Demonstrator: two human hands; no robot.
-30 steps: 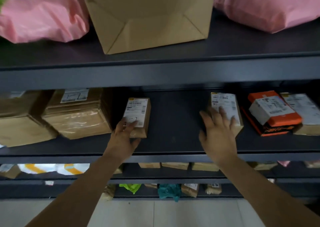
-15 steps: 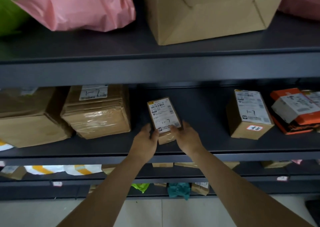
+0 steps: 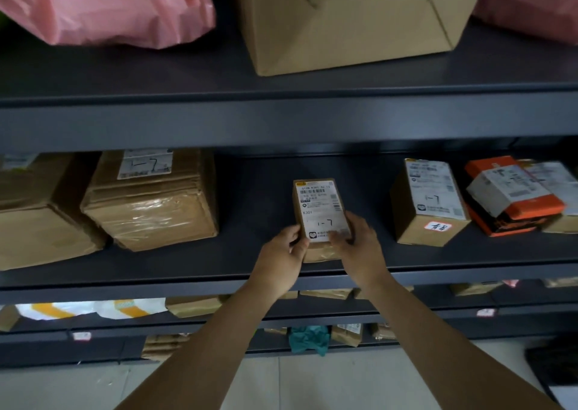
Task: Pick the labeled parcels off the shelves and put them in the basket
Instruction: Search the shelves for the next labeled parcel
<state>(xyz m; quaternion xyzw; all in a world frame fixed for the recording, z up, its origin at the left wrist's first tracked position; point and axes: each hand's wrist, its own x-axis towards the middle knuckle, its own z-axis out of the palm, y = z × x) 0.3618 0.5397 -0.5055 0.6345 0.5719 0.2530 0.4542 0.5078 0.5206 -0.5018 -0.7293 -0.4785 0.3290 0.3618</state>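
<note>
Both forearms reach in from below. My left hand (image 3: 283,253) grips the near left corner of the small parcel (image 3: 319,206), fingers curled round its edge. My right hand (image 3: 359,247) grips the near right corner, fingers bent over the lower corner of the white label.

Small parcel: brown box, label facing me, "K301" printed and "1-7" handwritten. It sits over the front middle of the middle shelf (image 3: 250,262). I cannot tell whether its underside touches the shelf.

Left of the small parcel, well apart: a taped box (image 3: 150,209) with a "1-7" label on top. Beyond that, touching it, a larger plain brown box (image 3: 34,222).

Right of the small parcel, apart: a labelled box (image 3: 428,203), also "1-7", with a red-bordered sticker on its front face. Further right, an orange parcel (image 3: 513,200) on top of other packages.

Below the small parcel, on the lower shelves: white-and-orange bags (image 3: 93,308) to the left, several small brown packages, and a teal item (image 3: 309,339).

Above the small parcel, on the upper shelf: a big carton (image 3: 353,19), a pink bag (image 3: 103,6) to its left, and a second pink bag (image 3: 531,3) at its right.
</note>
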